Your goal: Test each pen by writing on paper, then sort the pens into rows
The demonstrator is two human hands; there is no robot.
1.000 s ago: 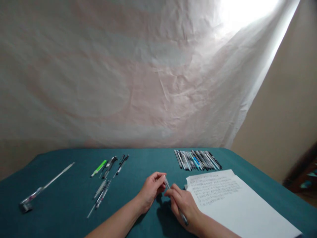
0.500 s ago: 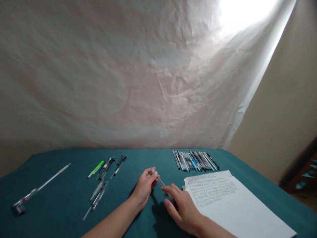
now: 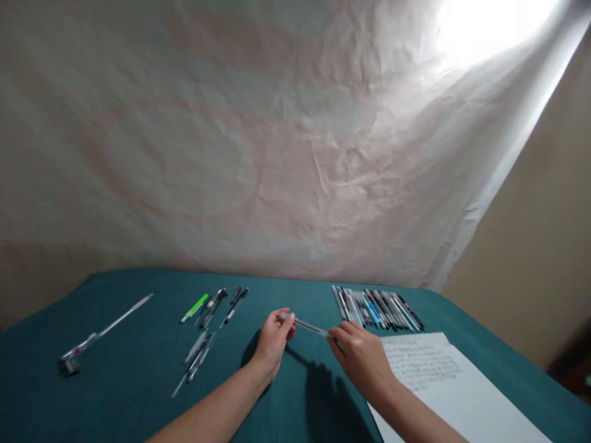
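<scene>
A slim, clear-barrelled pen (image 3: 312,327) is stretched between my two hands, a little above the green cloth. My left hand (image 3: 275,342) pinches its left end between thumb and fingers. At the other end, the fingertips of my right hand (image 3: 362,355) are closed on the pen, with that tip hidden among them. Whether its cap is on cannot be made out. Beyond my right hand lies a long, tight row of pens (image 3: 376,307). Handwritten white paper (image 3: 471,400) lies under and beside my right forearm.
Left of my hands lie a bright green highlighter (image 3: 194,307), several dark pens (image 3: 215,307) and a nearer cluster of thin pens (image 3: 198,360). Farther left is a long thin rod (image 3: 122,318) with a dark rounded end. A pale sheet (image 3: 277,154) hangs behind the table.
My right hand has moved up and right, swinging the pen from a steep slant to nearly level. My left hand keeps its pinch. The whole view has shifted slightly.
</scene>
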